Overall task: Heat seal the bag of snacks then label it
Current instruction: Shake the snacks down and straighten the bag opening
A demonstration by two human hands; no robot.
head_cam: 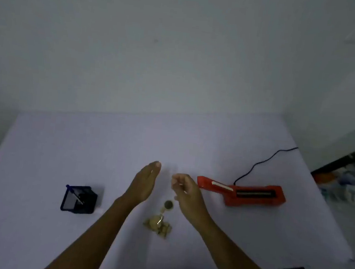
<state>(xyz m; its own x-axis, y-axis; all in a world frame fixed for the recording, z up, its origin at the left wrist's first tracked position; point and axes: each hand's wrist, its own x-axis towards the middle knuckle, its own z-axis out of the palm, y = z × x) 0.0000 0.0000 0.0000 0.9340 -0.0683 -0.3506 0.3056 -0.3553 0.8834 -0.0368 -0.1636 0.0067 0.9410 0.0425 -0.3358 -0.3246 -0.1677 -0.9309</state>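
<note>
Left grip (145,181): released, fingers straight, over the counter (61,144).
Right grip (185,190): fingers curled; holding anything or not, cannot tell.
Bag of snacks (158,226): lying on the counter between the forearms.

A single wide-angle camera is riding on the person's head, looking forward and down from above the near edge of the table (61,144). It is facing the far wall (181,47), which is filling the upper half of the frame. The tabletop is lying close below. The left hand (145,181) and right hand (185,192) are sitting near the centre.
</note>
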